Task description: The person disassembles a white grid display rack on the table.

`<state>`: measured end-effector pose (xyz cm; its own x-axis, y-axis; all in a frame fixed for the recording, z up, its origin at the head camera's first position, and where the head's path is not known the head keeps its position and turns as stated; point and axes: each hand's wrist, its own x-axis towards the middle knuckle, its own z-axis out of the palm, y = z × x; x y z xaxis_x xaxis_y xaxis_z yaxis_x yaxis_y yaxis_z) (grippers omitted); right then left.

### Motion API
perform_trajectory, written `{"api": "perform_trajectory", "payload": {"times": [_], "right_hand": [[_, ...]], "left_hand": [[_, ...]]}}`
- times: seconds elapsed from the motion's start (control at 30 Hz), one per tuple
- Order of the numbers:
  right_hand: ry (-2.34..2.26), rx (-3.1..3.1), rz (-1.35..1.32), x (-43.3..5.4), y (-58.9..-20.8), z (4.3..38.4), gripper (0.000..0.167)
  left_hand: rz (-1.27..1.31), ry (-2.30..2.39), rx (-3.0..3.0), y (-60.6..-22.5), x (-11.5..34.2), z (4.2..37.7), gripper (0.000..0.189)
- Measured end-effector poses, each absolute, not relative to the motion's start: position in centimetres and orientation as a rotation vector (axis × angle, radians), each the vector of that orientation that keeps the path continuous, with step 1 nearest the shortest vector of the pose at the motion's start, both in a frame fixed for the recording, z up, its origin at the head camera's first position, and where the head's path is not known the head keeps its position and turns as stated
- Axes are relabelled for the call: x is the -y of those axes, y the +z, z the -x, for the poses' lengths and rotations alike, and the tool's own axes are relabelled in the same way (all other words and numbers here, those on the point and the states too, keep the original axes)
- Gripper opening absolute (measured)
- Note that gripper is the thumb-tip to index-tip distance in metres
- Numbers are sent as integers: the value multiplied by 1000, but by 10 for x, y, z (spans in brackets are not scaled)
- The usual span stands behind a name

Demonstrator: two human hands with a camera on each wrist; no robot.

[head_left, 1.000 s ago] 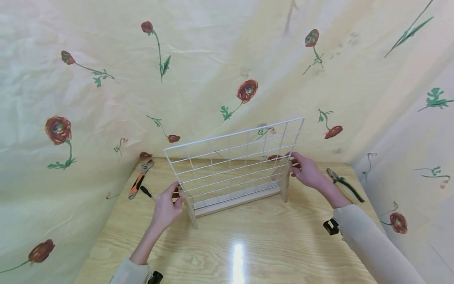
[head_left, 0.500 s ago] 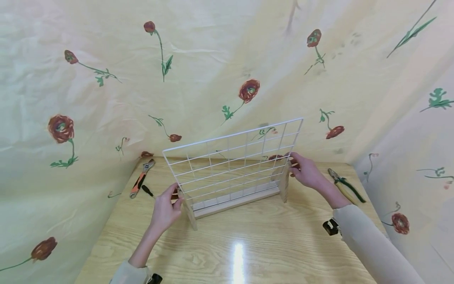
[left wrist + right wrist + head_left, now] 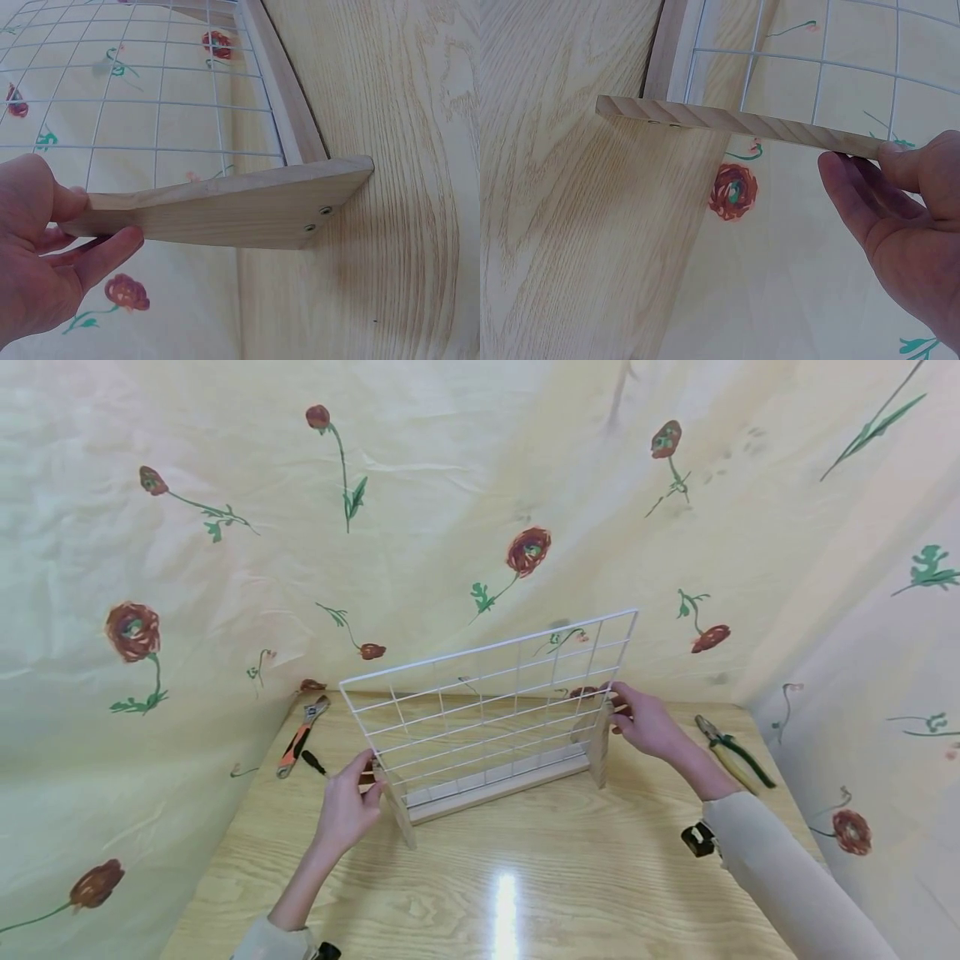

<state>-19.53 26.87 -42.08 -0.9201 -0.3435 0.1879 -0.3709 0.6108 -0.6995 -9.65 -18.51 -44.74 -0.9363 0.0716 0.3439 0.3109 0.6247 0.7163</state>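
While the left hand (image 3: 348,806) pinches the upper end of the rack's left panel (image 3: 225,214), the right hand (image 3: 648,722) grips the right panel (image 3: 742,124) at its upper end, each thumb on one side of the wood. The fingers of both hands are bent and parted only by the thickness of the panels they hold. Between the hands, the rack (image 3: 482,700) stands on a wood-grain table (image 3: 562,885), its white wire grid (image 3: 159,102) spanning the two panels and reaching above both hands. A pale wooden strip (image 3: 498,793) joins the panels along the foot of the rack, and two screws (image 3: 325,211) show in the outer face of the left panel, near its lower end. To the left of the rack lie a screwdriver (image 3: 313,762), nearer, and an orange-and-black wrench (image 3: 303,737), farther out. Pliers (image 3: 733,752) with green-and-yellow handles lie to the right of the rack, beyond the right hand. Behind the rack hangs a cream cloth (image 3: 420,552) printed with red poppies on green stems. Light-coloured sleeves (image 3: 795,877) cover the person's forearms in front of the rack.
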Motion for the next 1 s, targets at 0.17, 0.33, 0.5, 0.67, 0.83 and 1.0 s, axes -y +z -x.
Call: {"api": "perform_trajectory", "payload": {"times": [0.17, 0.33, 0.5, 0.67, 0.83, 1.0], "right_hand": [[1222, 2788, -627, -266, -422, 195, 35], [1234, 2793, -637, -264, -423, 196, 37], [1238, 2782, -643, -262, -425, 198, 37], [1260, 2788, -645, -258, -420, 195, 37], [1301, 2788, -641, -254, -418, 194, 37], [1229, 2771, -576, -249, -424, 190, 60]], "left_hand": [[297, -1221, 2579, -446, 187, 93, 37], [285, -1205, 2573, -446, 189, 90, 38], [273, -1203, 2578, -445, 190, 87, 40], [258, -1198, 2576, -447, 193, 84, 41], [262, -1181, 2563, -448, 195, 82, 42], [271, -1166, 2553, -449, 196, 82, 44]]}}
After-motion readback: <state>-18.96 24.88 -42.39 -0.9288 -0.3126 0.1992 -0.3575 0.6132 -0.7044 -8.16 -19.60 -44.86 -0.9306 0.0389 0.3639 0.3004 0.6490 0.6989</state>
